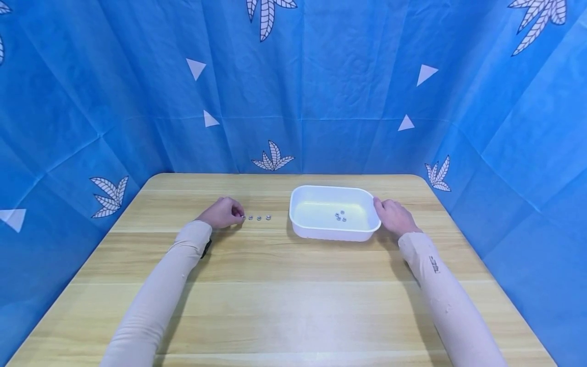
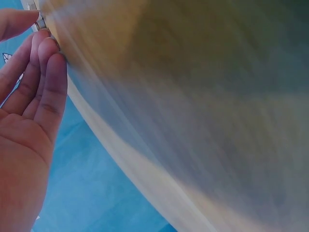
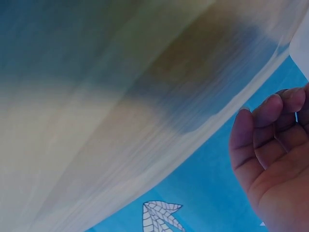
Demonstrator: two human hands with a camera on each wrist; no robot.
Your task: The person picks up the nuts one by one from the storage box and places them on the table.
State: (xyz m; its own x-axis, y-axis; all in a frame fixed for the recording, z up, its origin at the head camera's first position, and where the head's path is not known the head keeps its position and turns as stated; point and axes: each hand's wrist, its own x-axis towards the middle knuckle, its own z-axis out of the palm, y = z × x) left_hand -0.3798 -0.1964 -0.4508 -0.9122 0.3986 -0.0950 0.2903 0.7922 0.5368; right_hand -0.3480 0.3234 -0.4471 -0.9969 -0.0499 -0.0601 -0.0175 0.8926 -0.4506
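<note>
At the left end of a short row of small silvery metal nuts, my left hand pinches one nut between thumb and fingertips, down at the table top. Three nuts lie spaced out to the right of those fingers. A white rectangular plastic basin stands right of the row, with several more nuts loosely grouped inside it. My right hand grips the basin's right edge, its thumb over the rim. In the right wrist view only a white corner of the basin shows beyond the curled fingers.
Everything rests on a light wood-grain table with rounded far corners. Blue curtains with white leaf and triangle prints hang close behind the table and along both sides.
</note>
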